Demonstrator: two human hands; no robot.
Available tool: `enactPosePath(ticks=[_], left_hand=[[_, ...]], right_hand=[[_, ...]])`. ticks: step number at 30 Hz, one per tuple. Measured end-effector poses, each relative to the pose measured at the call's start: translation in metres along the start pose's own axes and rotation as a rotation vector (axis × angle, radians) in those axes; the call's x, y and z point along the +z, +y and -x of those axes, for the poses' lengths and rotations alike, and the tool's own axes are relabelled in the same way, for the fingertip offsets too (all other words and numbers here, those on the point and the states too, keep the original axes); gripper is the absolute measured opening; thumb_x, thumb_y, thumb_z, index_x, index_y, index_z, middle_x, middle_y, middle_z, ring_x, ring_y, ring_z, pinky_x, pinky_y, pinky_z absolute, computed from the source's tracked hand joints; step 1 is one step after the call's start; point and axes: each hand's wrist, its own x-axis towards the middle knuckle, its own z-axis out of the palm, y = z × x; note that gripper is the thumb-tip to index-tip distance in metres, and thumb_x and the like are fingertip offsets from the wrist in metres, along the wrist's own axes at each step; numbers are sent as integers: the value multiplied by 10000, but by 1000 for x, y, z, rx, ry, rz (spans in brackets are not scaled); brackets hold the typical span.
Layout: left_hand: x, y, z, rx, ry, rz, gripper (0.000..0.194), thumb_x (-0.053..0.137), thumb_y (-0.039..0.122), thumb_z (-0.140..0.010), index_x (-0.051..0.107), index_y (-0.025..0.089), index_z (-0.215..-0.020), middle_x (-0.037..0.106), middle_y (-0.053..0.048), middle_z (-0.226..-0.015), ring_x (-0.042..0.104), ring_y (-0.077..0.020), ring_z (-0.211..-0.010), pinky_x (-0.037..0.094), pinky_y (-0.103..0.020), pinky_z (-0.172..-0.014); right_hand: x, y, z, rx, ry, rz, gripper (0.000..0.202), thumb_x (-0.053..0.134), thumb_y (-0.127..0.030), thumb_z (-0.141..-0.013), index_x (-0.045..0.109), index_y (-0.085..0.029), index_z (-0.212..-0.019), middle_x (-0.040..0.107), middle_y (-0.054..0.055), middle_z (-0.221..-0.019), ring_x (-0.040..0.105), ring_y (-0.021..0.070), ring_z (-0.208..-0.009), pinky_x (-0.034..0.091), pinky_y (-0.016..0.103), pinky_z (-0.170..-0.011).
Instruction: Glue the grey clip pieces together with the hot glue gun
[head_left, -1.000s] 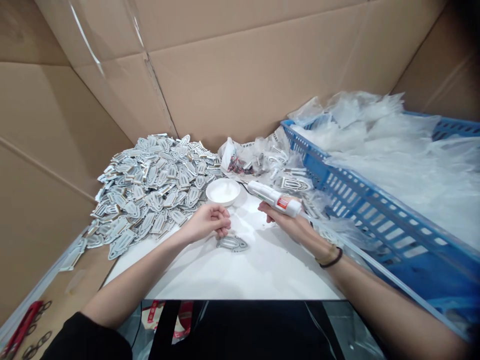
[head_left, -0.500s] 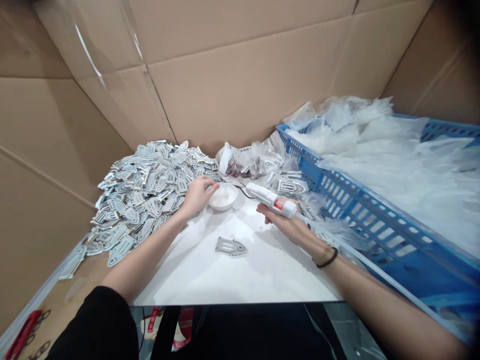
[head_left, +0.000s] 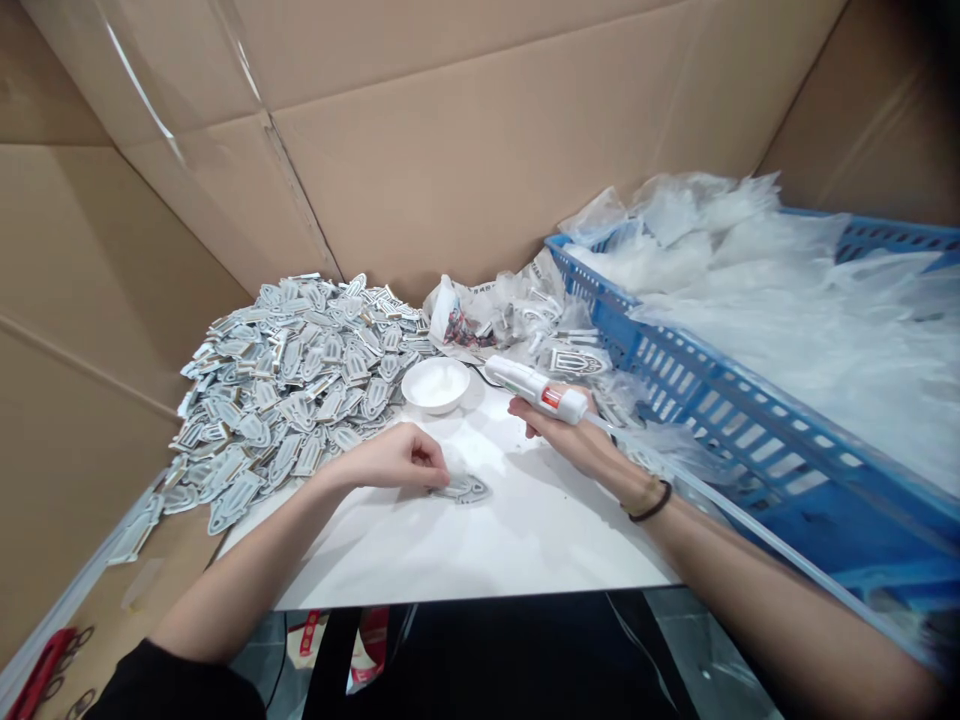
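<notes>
My right hand (head_left: 574, 432) is wrapped round a white glue gun (head_left: 534, 387) with a red-orange window, its nozzle pointing to the far left and a long clear glue stick (head_left: 720, 497) trailing from its back. My left hand (head_left: 405, 457) is low over the white board, thumb and fingers pinched together. Whatever they hold, if anything, is too small or hidden to make out. Those fingertips meet the left end of a flat grey slotted piece (head_left: 466, 488) with a pointed right end, lying on the board. Beyond the left hand stands a shallow white bowl (head_left: 435, 388).
A large heap of similar grey pieces (head_left: 292, 375) rises on the left. Crumpled plastic bags and small reddish parts (head_left: 466, 328) lie at the back. On the right is a blue crate (head_left: 697, 400) full of clear plastic bags. Cardboard walls (head_left: 465, 150) enclose the table.
My left hand has come from beside the white bowl down towards me, to the left end of the grey piece. The right hand holds the glue gun almost unmoved. The view has shifted slightly.
</notes>
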Motion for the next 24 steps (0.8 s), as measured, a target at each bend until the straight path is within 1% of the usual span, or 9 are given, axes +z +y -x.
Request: enactPosePath(ticks=[6, 9, 11, 13, 15, 18, 20, 22, 24], left_hand=[[6, 7, 6, -38, -56, -117, 230, 704, 358, -771, 737, 133, -732, 635, -12, -621, 485, -100, -548, 324, -210, -498], [7, 8, 9, -83, -79, -246, 346, 667, 429, -801, 649, 151, -596, 577, -10, -551, 443, -102, -506, 292, -234, -483], [6, 8, 10, -118, -36, -364, 480, 633, 527, -823, 559, 165, -516, 511, -7, -495, 387, -102, -469, 246, -262, -473], [4, 9, 12, -139, 47, -482, 541, 598, 584, -840, 507, 176, -495, 469, -8, -478, 348, -106, -457, 211, -285, -481], [1, 10, 13, -115, 123, -559, 495, 597, 569, -850, 537, 180, -550, 503, -14, -523, 371, -117, -479, 213, -291, -501], [0, 11, 13, 23, 139, -546, 317, 676, 502, -819, 666, 187, -856, 651, -43, -780, 531, -161, -639, 310, -273, -568], [2, 9, 11, 138, 99, -499, 416, 736, 481, -783, 657, 193, -1073, 673, -69, -993, 596, -200, -812, 385, -272, -661], [5, 5, 7, 208, 63, -464, 469, 756, 467, -780, 639, 195, -1145, 651, -82, -1104, 600, -215, -909, 416, -280, -732], [10, 2, 3, 236, 52, -436, 424, 764, 436, -786, 647, 192, -1112, 647, -79, -1103, 596, -206, -900, 420, -279, -742]], right_hand=[[-2, -6, 2, 19, 1, 85, 291, 668, -489, -777, 590, -239, -651, 619, 36, -570, 553, 182, -498, 377, 307, -451], [-2, -10, 3, 17, -4, 89, 306, 665, -488, -776, 580, -229, -636, 613, 37, -565, 563, 188, -501, 401, 314, -471], [-2, -11, 4, 21, 6, 67, 298, 677, -489, -765, 585, -231, -649, 613, 35, -564, 571, 193, -504, 408, 314, -467], [-2, -12, 5, 25, 13, 53, 291, 687, -490, -756, 585, -238, -654, 615, 35, -561, 572, 195, -498, 398, 313, -450], [-1, -11, 4, 17, 15, 66, 301, 687, -493, -756, 570, -245, -632, 611, 36, -553, 563, 193, -482, 387, 315, -437], [-2, -7, 2, -10, 3, 89, 320, 672, -505, -764, 555, -250, -611, 614, 41, -560, 570, 198, -489, 415, 320, -452], [-2, -5, 0, -15, -10, 87, 324, 659, -511, -773, 554, -251, -612, 628, 47, -582, 588, 204, -511, 445, 322, -477], [-2, -4, 0, -9, -23, 92, 328, 651, -514, -780, 552, -253, -608, 633, 49, -590, 595, 206, -518, 455, 321, -488], [-2, -5, 0, -1, -27, 106, 334, 650, -516, -783, 551, -256, -600, 633, 50, -583, 596, 207, -511, 454, 323, -485]])
